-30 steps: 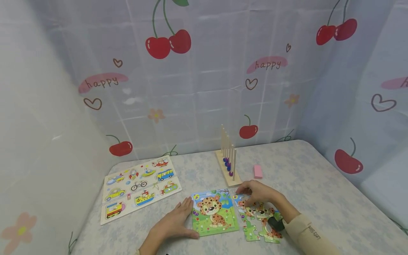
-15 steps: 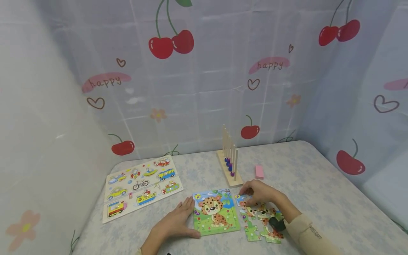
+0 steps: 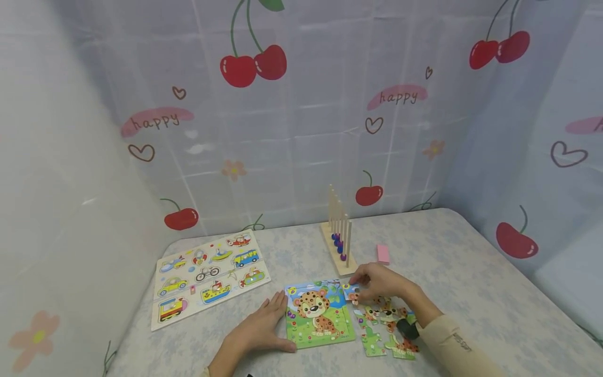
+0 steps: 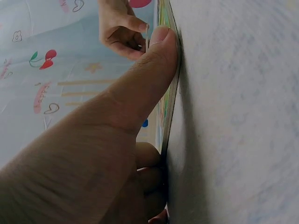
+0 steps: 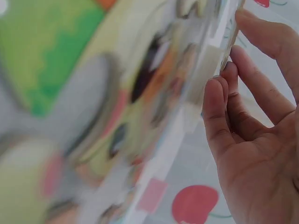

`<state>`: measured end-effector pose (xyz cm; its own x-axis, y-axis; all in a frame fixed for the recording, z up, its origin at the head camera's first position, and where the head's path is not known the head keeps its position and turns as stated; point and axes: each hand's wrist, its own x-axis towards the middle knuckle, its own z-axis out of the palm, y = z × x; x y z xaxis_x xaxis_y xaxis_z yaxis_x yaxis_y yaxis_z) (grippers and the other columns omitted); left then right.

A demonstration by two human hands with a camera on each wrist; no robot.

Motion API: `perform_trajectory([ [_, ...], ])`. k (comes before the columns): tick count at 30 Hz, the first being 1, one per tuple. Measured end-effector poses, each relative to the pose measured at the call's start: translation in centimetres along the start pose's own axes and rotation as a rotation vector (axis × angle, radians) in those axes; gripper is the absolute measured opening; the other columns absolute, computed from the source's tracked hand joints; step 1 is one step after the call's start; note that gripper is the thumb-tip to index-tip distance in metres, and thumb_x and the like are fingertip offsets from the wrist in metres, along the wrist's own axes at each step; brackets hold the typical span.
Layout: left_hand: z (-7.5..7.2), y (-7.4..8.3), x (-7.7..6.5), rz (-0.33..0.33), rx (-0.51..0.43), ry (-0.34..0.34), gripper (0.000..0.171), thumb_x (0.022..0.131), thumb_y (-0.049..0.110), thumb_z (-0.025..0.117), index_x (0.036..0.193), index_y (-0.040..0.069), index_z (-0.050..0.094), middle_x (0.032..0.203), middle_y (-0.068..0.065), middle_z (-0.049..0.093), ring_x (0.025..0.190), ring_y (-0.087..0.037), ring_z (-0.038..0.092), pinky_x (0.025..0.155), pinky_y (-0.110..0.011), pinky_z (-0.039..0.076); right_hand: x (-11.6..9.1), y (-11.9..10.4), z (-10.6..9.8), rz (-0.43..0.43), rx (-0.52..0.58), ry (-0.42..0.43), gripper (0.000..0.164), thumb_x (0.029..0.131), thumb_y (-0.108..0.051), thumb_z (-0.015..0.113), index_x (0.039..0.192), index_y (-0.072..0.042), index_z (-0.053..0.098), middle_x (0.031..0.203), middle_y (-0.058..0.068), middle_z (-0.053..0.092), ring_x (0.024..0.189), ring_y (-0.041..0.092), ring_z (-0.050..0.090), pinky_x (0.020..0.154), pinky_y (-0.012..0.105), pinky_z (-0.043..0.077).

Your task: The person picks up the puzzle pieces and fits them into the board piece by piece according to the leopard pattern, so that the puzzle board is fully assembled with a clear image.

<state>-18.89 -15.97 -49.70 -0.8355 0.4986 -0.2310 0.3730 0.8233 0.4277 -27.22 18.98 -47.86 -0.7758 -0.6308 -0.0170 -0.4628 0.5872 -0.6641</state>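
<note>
A square board (image 3: 318, 314) with a spotted leopard cub picture lies in front of me. My left hand (image 3: 261, 327) rests along its left side, thumb at the front left corner; in the left wrist view the thumb (image 4: 156, 56) presses the board's edge. Just past the board's far right corner, my right hand (image 3: 379, 283) pinches a jigsaw puzzle piece (image 3: 350, 294) with blue sky and spotted fur. The left wrist view catches that piece (image 4: 147, 38) edge-on between the fingertips. Several more puzzle pieces (image 3: 372, 343) lie right of the board, partly beneath my right hand and wrist.
A wooden peg stand (image 3: 340, 266) with upright rods and blue and purple beads stands behind the board. Right of it lies a pink block (image 3: 382, 254). At the left is a vehicle picture puzzle board (image 3: 209, 275). A printed curtain (image 3: 301, 131) hangs behind the table.
My right hand has lifted the puzzle piece from among the others and shifted it slightly left, close to the board's far right corner. My left hand stays in place.
</note>
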Motion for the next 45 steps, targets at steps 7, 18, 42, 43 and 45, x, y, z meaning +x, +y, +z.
perform_trajectory([
  [7, 0.0, -0.1, -0.2, 0.002, 0.006, 0.004, 0.121, 0.070, 0.073, 0.069, 0.154, 0.002, 0.020, 0.164, -0.014, 0.013, 0.152, -0.029, 0.015, 0.123, -0.051, 0.019, 2.2, -3.0, 0.5, -0.057, -0.036, -0.006, 0.032, 0.077, -0.015, 0.079, 0.108, -0.009, 0.073, 0.104, 0.004, 0.069, 0.091, 0.018, 0.062, 0.077, 0.026, 0.055],
  [18, 0.1, 0.2, -0.1, 0.000, 0.043, 0.016, 0.120, 0.070, 0.075, 0.067, 0.155, 0.003, 0.022, 0.164, -0.012, 0.015, 0.152, -0.028, 0.016, 0.122, -0.050, 0.022, 6.0, -6.9, 2.7, -0.113, -0.089, -0.024, 0.031, 0.079, -0.020, 0.080, 0.108, -0.010, 0.073, 0.102, 0.004, 0.068, 0.090, 0.018, 0.064, 0.077, 0.023, 0.055],
  [42, 0.3, -0.2, 0.2, 0.013, 0.039, 0.019, 0.118, 0.070, 0.074, 0.068, 0.154, 0.002, 0.024, 0.164, -0.014, 0.015, 0.152, -0.029, 0.017, 0.122, -0.050, 0.021, 9.4, -8.4, 6.7, -0.013, -0.136, -0.102, 0.030, 0.073, -0.012, 0.082, 0.102, -0.006, 0.075, 0.088, 0.001, 0.072, 0.073, 0.002, 0.059, 0.066, 0.016, 0.052],
  [43, 0.3, -0.2, 0.2, 0.014, 0.044, 0.019, 0.118, 0.071, 0.074, 0.067, 0.154, 0.002, 0.024, 0.164, -0.014, 0.015, 0.152, -0.029, 0.017, 0.122, -0.049, 0.021, 9.5, -8.4, 6.7, -0.014, -0.140, -0.101, 0.031, 0.073, -0.013, 0.083, 0.102, -0.005, 0.074, 0.087, 0.001, 0.072, 0.072, 0.002, 0.058, 0.066, 0.016, 0.051],
  [45, 0.2, -0.3, 0.2, 0.015, 0.052, 0.022, 0.118, 0.071, 0.074, 0.067, 0.154, 0.002, 0.024, 0.164, -0.014, 0.015, 0.152, -0.029, 0.017, 0.123, -0.049, 0.021, 9.6, -8.5, 6.7, -0.012, -0.152, -0.098, 0.032, 0.073, -0.013, 0.083, 0.102, -0.005, 0.074, 0.086, 0.001, 0.071, 0.070, 0.000, 0.057, 0.065, 0.015, 0.051],
])
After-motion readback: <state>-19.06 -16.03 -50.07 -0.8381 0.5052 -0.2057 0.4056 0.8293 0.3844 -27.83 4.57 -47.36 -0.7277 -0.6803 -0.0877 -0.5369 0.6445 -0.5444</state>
